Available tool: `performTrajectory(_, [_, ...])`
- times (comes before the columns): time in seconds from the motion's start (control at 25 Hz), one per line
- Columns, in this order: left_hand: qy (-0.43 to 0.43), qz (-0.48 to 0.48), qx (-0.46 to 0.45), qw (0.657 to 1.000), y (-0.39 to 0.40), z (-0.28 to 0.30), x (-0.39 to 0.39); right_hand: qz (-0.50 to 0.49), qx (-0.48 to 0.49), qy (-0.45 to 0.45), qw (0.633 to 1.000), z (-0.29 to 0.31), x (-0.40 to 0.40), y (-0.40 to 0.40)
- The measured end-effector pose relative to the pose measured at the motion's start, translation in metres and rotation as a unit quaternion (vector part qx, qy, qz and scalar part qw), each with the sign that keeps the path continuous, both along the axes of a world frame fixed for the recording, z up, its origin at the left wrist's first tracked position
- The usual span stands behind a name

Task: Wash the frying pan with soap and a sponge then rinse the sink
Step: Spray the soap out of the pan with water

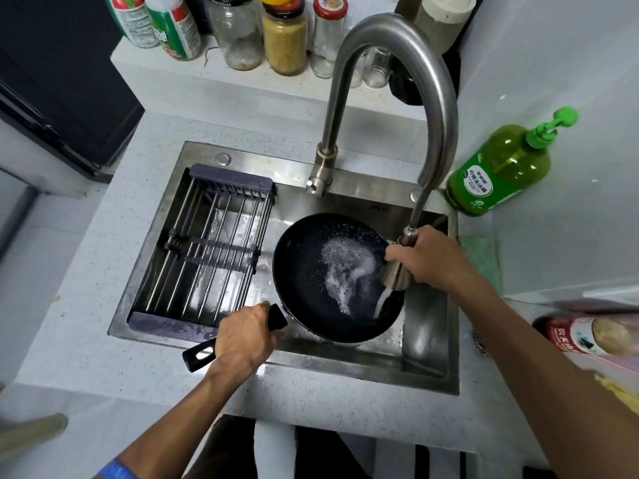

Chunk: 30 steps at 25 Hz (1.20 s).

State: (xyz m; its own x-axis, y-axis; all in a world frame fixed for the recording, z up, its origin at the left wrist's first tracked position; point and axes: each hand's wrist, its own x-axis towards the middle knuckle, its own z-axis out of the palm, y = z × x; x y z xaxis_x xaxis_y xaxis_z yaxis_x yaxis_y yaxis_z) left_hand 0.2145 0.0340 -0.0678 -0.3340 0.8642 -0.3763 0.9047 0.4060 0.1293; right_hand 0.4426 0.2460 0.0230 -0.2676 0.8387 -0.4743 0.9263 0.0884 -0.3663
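Black frying pan (337, 278) handle gripped by left hand (243, 335); right hand (427, 255) grips sprayer head (397, 273).

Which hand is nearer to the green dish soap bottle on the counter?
Right. The right hand grips the pull-out faucet head over the frying pan, just below and left of the soap bottle. The left hand holds the pan handle, across the sink.

Single head view looks steeply down, close over the sink (428, 371); wide-angle.
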Motion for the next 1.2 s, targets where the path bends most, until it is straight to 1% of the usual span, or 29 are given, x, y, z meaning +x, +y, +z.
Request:
performTrajectory(0.08, [-0.01,0.004,-0.003,1.0,0.0,0.001,-0.002,-0.016,0.003,0.008,1.0,0.0,0.004,0.002])
performTrajectory(0.16, [-0.049,0.021,-0.024,0.998,0.001,0.0,-0.006,-0.039,-0.039,0.066,0.996,-0.001,-0.003,-0.004])
performTrajectory(0.24, [-0.132,0.05,-0.06,0.988,0.004,-0.006,-0.012,-0.052,-0.102,0.142,0.983,-0.003,-0.019,-0.011])
performTrajectory(0.28, [-0.18,0.062,-0.076,0.979,0.005,-0.011,-0.015,-0.059,-0.119,0.157,0.979,-0.003,-0.025,-0.012])
performTrajectory(0.36, [-0.232,0.044,-0.093,0.967,0.01,-0.015,-0.019,-0.078,-0.125,0.151,0.978,0.0,-0.03,-0.01])
performTrajectory(0.44, [-0.278,0.03,-0.124,0.952,0.015,-0.012,-0.018,-0.103,-0.112,0.152,0.977,0.002,-0.027,-0.008])
performTrajectory(0.48, [-0.286,0.021,-0.136,0.948,0.018,-0.01,-0.015,-0.118,-0.097,0.167,0.974,0.003,-0.026,-0.007])
performTrajectory(0.6, [-0.257,-0.02,-0.126,0.958,0.028,-0.003,-0.004,-0.149,0.005,0.201,0.968,0.014,-0.033,-0.006])
performTrajectory(0.68, [-0.25,-0.011,-0.12,0.961,0.031,-0.003,-0.003,-0.147,0.056,0.203,0.966,0.029,-0.039,-0.001])
performTrajectory(0.8, [-0.262,0.025,-0.118,0.957,0.028,-0.003,-0.014,-0.129,0.087,0.194,0.969,0.041,-0.036,0.006])
performTrajectory(0.88, [-0.303,0.076,-0.111,0.943,0.023,-0.004,-0.021,-0.117,0.087,0.195,0.97,0.042,-0.032,0.006])
performTrajectory(0.96, [-0.385,0.127,-0.115,0.907,0.015,-0.003,-0.025,-0.118,0.076,0.219,0.966,0.038,-0.035,0.003])
performTrajectory(1.04, [-0.457,0.136,-0.126,0.87,0.008,-0.001,-0.026,-0.125,0.054,0.254,0.958,0.035,-0.041,-0.001])
performTrajectory(1.12, [-0.483,0.12,-0.13,0.857,0.004,-0.001,-0.024,-0.126,0.033,0.277,0.952,0.033,-0.044,-0.002])
performTrajectory(1.2, [-0.482,0.108,-0.132,0.859,0.004,0.002,-0.018,-0.114,0.049,0.26,0.958,0.035,-0.042,0.0])
